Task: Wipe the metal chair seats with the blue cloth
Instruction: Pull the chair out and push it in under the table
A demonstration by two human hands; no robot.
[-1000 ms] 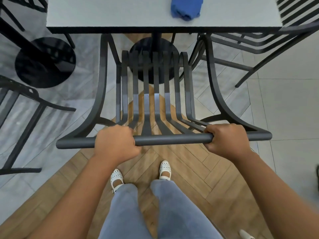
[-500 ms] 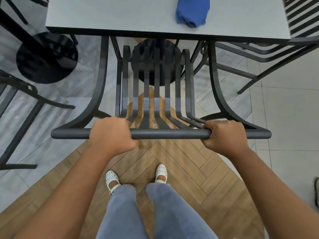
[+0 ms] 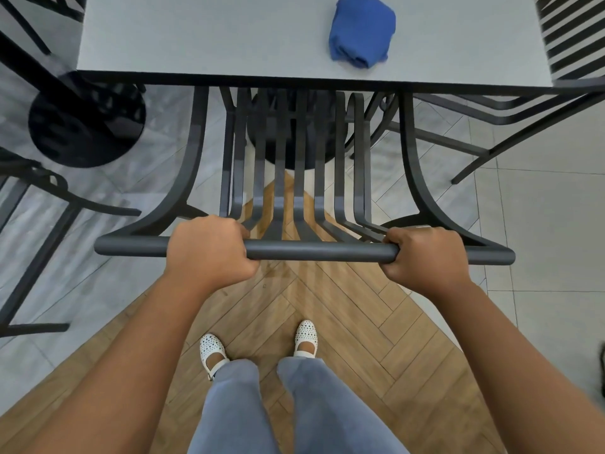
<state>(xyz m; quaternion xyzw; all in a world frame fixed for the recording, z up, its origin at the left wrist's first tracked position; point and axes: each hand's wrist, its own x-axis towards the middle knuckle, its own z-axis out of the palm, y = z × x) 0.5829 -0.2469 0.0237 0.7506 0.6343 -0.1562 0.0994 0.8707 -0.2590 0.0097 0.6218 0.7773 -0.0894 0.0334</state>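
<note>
Blue cloth (image 3: 361,31) lay folded on the desk (image 3: 209,37), well beyond the fingers. Left hand (image 3: 209,253) and right hand (image 3: 425,260) each gripped the metal chair (image 3: 314,250) top rail, fingers curled around it.

A grey table (image 3: 196,37) carries one thing — a folded blue cloth (image 3: 360,29), near its right end.
</note>
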